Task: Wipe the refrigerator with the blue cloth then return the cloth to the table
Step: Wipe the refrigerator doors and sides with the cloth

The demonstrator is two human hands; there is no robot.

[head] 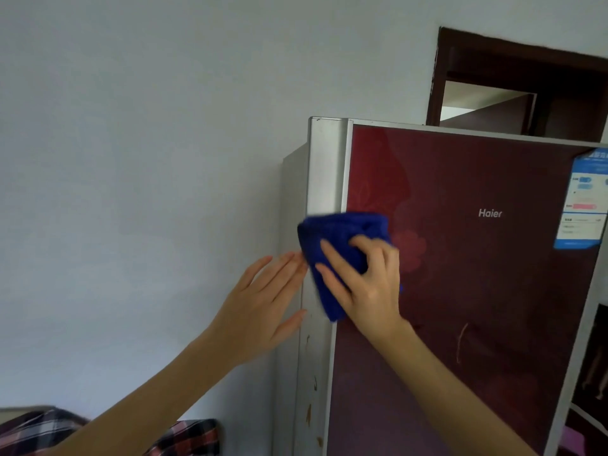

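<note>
The refrigerator (460, 274) has a dark red door with a Haier logo and a grey metal left edge with rust spots. A folded blue cloth (332, 245) lies against the door's upper left, across the grey strip. My right hand (365, 284) presses on the cloth and grips it with spread fingers. My left hand (266, 304) rests flat and open against the refrigerator's left side, fingertips touching the grey edge just left of the cloth. The table is out of view.
A white wall (131, 159) fills the left. A dark wooden door frame (513, 80) stands behind the refrigerator. A blue label (585, 199) sticks to the door's right side. Plaid fabric (184, 436) lies at the bottom left.
</note>
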